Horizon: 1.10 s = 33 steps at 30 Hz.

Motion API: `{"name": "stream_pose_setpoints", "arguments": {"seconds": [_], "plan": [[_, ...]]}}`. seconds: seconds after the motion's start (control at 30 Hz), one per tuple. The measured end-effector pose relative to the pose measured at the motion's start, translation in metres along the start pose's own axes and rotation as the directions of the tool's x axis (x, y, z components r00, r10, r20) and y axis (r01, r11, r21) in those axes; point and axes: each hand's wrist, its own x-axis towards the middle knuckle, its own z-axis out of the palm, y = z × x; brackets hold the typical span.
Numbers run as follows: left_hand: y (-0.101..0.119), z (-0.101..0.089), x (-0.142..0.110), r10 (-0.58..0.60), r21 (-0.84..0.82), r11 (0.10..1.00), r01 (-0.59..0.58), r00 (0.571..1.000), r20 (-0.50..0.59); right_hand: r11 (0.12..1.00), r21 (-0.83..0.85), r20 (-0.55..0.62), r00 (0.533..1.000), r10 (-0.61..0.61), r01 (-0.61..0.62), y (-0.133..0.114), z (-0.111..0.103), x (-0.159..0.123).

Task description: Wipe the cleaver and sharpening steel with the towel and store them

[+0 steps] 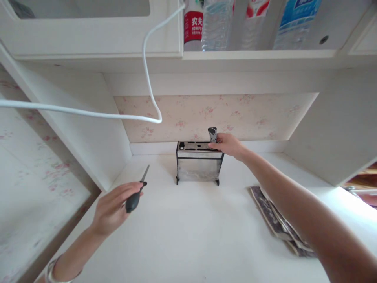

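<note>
My left hand (pixel 113 204) is closed around a dark-handled tool (pixel 133 201) with a slim grey shaft. It is raised over the left of the counter, its tip pointing up and slightly right. My right hand (pixel 229 146) reaches to a knife holder (pixel 198 156) with a slotted top, black frame and see-through front. Its fingers grip the speckled grey-and-black handle of a knife (pixel 212 134) at the right end of the top. The handle stands upright; I cannot make out the blade.
The knife holder stands near the back of the white counter (pixel 165 236). Folded patterned cloths (pixel 272 214) lie at right, partly under my right forearm. A white cable (pixel 118 116) hangs across the upper left. Plastic bottles (pixel 218 25) stand on the shelf above. White panels rise on both sides.
</note>
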Motion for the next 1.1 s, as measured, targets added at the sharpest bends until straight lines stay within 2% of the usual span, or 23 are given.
{"name": "stream_pose_setpoints", "arguments": {"seconds": [0.1, 0.2, 0.37, 0.43, 0.5, 0.63, 0.77, 0.83, 0.87, 0.9, 1.0, 1.03, 1.1], "plan": [[-0.009, -0.002, -0.040, 0.021, 0.026, 0.999, -0.024, 0.994, 0.109, 0.977, 0.208, 0.063, 0.997, 0.031, -0.044, -0.009, -0.015, 0.008], [-0.013, -0.004, -0.066, 0.054, 0.054, 0.996, -0.065, 0.982, 0.182, 0.946, 0.325, 0.016, 1.000, 0.012, -0.017, -0.029, -0.042, 0.018], [-0.015, -0.005, -0.094, 0.060, 0.064, 0.995, -0.076, 0.974, 0.218, 0.939, 0.329, -0.119, 0.991, -0.067, 0.103, -0.073, -0.095, 0.017], [-0.014, -0.005, -0.104, 0.070, 0.071, 0.993, -0.090, 0.966, 0.248, 0.929, 0.329, -0.178, 0.977, -0.119, 0.173, -0.088, -0.106, 0.007], [-0.013, -0.006, -0.112, 0.074, 0.092, 0.990, -0.107, 0.950, 0.304, 0.912, 0.327, -0.232, 0.956, -0.178, 0.249, -0.100, -0.106, -0.009], [-0.010, -0.012, -0.120, 0.036, 0.148, 0.983, -0.108, 0.905, 0.424, 0.901, 0.292, -0.303, 0.924, -0.233, 0.323, -0.114, -0.079, -0.048], [-0.010, -0.022, -0.123, 0.027, 0.188, 0.974, -0.128, 0.887, 0.461, 0.925, 0.228, -0.316, 0.922, -0.224, 0.303, -0.120, -0.030, -0.087], [-0.013, -0.026, -0.126, 0.023, 0.215, 0.967, -0.137, 0.886, 0.463, 0.920, 0.178, -0.301, 0.910, -0.287, 0.349, -0.122, 0.000, -0.105], [-0.014, -0.027, -0.128, 0.021, 0.231, 0.962, -0.143, 0.887, 0.461, 0.900, 0.147, -0.298, 0.886, -0.356, 0.411, -0.122, 0.016, -0.114], [-0.016, -0.028, -0.131, 0.022, 0.248, 0.957, -0.152, 0.887, 0.461, 0.857, 0.123, -0.298, 0.842, -0.450, 0.501, -0.122, 0.033, -0.122], [-0.024, -0.030, -0.140, 0.020, 0.306, 0.933, -0.190, 0.876, 0.482, 0.653, 0.023, -0.192, 0.644, -0.740, 0.757, -0.119, 0.081, -0.142], [-0.027, -0.031, -0.144, 0.019, 0.323, 0.923, -0.207, 0.866, 0.500, 0.602, -0.029, -0.146, 0.592, -0.792, 0.798, -0.116, 0.097, -0.146], [-0.035, -0.034, -0.151, 0.014, 0.347, 0.909, -0.232, 0.848, 0.530, 0.532, -0.121, -0.043, 0.531, -0.846, 0.838, -0.110, 0.127, -0.153]]}}
